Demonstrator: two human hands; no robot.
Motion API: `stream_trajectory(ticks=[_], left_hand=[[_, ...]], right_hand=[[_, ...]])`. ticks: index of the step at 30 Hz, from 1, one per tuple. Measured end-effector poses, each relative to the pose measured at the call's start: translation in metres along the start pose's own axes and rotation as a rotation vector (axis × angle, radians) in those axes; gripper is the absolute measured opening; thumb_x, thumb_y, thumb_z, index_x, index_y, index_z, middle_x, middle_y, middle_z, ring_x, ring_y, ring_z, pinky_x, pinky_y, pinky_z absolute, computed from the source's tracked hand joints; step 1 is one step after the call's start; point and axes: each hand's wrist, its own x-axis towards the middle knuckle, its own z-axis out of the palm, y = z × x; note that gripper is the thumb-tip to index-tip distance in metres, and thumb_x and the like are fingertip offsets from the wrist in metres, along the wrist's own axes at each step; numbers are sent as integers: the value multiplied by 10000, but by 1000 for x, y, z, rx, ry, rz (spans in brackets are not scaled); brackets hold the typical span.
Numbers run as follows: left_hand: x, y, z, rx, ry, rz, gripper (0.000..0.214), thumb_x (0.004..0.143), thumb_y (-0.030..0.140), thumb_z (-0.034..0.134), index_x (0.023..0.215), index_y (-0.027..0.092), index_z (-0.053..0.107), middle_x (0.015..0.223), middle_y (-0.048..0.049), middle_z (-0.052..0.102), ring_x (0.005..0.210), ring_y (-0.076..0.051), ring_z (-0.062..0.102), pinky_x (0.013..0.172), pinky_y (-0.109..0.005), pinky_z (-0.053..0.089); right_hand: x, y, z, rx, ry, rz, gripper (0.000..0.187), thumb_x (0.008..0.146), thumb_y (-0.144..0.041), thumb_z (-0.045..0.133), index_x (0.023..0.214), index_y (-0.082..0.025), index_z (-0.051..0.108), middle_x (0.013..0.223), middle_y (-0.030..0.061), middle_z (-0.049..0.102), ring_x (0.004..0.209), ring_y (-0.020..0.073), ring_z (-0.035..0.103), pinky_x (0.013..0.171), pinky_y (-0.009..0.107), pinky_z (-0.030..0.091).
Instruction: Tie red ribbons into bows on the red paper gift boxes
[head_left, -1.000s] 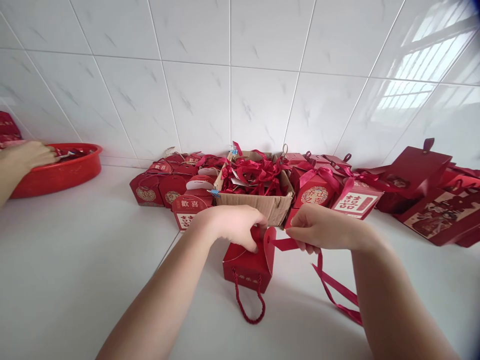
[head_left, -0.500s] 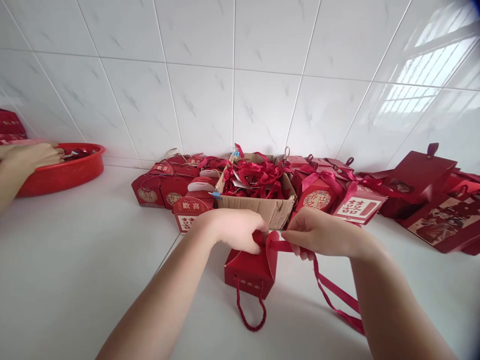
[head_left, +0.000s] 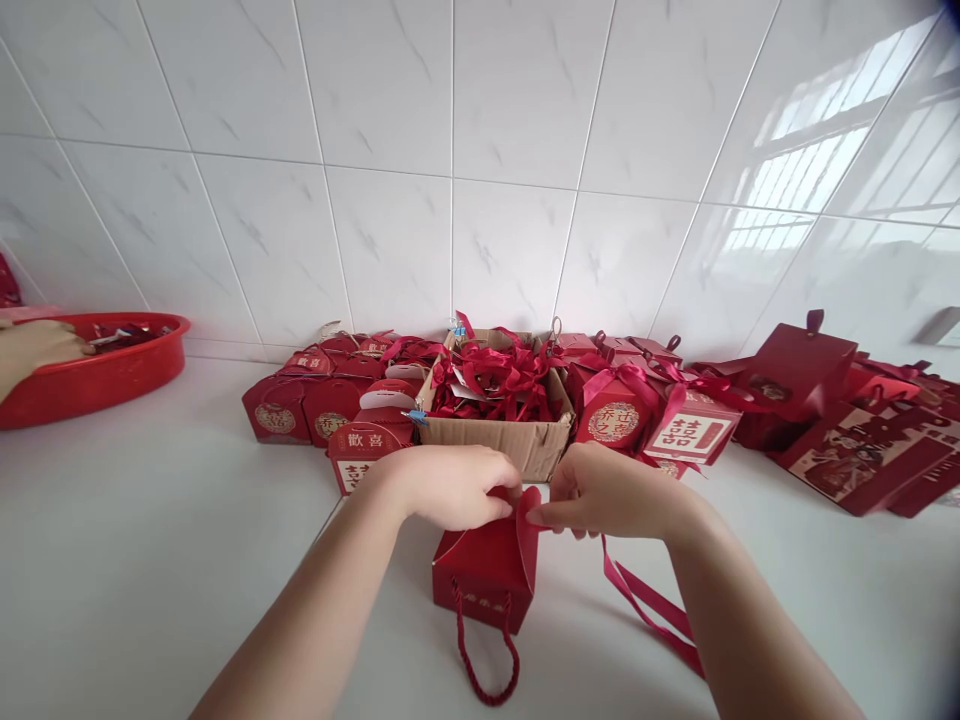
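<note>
A small red gift box [head_left: 480,575] stands on the white counter in front of me, its rope handle [head_left: 491,697] hanging down the near side. My left hand [head_left: 457,490] is closed at the top of the box, fingertips pinching its folded flaps; what lies behind the fingers is hidden. On the other side of the upright flap, my right hand [head_left: 607,490] pinches a red ribbon [head_left: 660,606] close against the box. The ribbon's loose ends trail from under that hand towards the right forearm.
Behind my hands stands a cardboard box [head_left: 525,450] full of red ribbons. Finished-looking gift boxes flank it: several at left [head_left: 330,400], several at right [head_left: 615,415], and larger red boxes [head_left: 817,450] farther right. Another person's hand [head_left: 45,350] reaches into a red basin [head_left: 142,365].
My right hand has moved in against the box's flap, and the stretch of ribbon between them has shortened. The left hand keeps its hold. The view has tilted up slightly.
</note>
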Motion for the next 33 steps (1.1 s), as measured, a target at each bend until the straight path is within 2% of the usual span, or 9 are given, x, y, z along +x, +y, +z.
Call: stream_trajectory(ticks=[4, 8, 14, 16, 19, 22, 26, 29, 33], left_hand=[[1, -1, 0, -38, -26, 1, 296, 809, 324, 487, 1046, 236, 641, 1017, -53, 676, 938, -235, 608, 735, -288, 449], [2, -2, 0, -45, -19, 29, 258, 815, 299, 472, 997, 234, 642, 1049, -46, 670, 908, -224, 615, 687, -282, 440], [2, -4, 0, -61, 21, 32, 210, 823, 288, 454, 923, 255, 635, 1029, -4, 670, 857, -199, 620, 645, -281, 423], [-2, -3, -1, -68, 61, 25, 204, 829, 301, 454, 925, 264, 630, 1034, 2, 660, 848, -192, 612, 630, -278, 416], [-11, 1, -3, -64, 171, 28, 199, 842, 296, 441, 903, 264, 628, 1023, 6, 649, 835, -177, 597, 620, -273, 406], [-21, 7, -4, -60, 280, 27, 216, 862, 303, 410, 872, 258, 622, 973, 6, 658, 793, -169, 589, 599, -279, 390], [-23, 11, -2, -68, 296, -30, 269, 885, 336, 355, 837, 260, 609, 876, 2, 662, 677, -163, 564, 522, -284, 344], [-20, 11, -2, -61, 286, -42, 260, 879, 328, 351, 798, 260, 588, 761, 9, 636, 601, -152, 527, 484, -280, 318], [-21, 8, -4, -60, 324, -92, 234, 867, 298, 349, 782, 251, 562, 643, 11, 569, 516, -138, 464, 454, -275, 290]], right_hand=[[0, 0, 1, 27, 6, -24, 379, 797, -458, 520, 583, -154, 595, 628, 46, 657, 556, 136, 591, 469, 220, 407], [-2, -1, 2, 42, 3, -39, 441, 855, -483, 441, 608, -152, 594, 655, 50, 657, 557, 127, 569, 472, 221, 385], [-4, 8, -5, -48, 9, -139, 389, 853, -476, 484, 632, -166, 561, 553, -31, 479, 491, 78, 365, 458, 226, 261], [-6, 13, -8, -49, 68, -146, 370, 851, -499, 496, 701, -172, 582, 628, -20, 521, 558, 95, 423, 508, 227, 319], [-9, 13, -13, 19, 99, -194, 343, 815, -518, 571, 906, -190, 620, 881, 27, 629, 795, 158, 562, 682, 256, 436], [-8, 4, -13, 170, 43, -379, 348, 822, -453, 606, 1065, -204, 603, 1064, 47, 628, 969, 175, 575, 833, 275, 448], [0, -2, -8, 276, 29, -537, 296, 867, -404, 562, 1051, -180, 615, 1083, 54, 624, 1014, 183, 566, 870, 290, 445], [6, 1, -4, 295, 56, -560, 282, 873, -368, 561, 1080, -180, 593, 1088, 58, 620, 1017, 179, 569, 879, 294, 453], [7, 4, -4, 248, 83, -503, 261, 867, -398, 566, 1015, -186, 601, 969, 42, 642, 872, 161, 602, 783, 275, 479]])
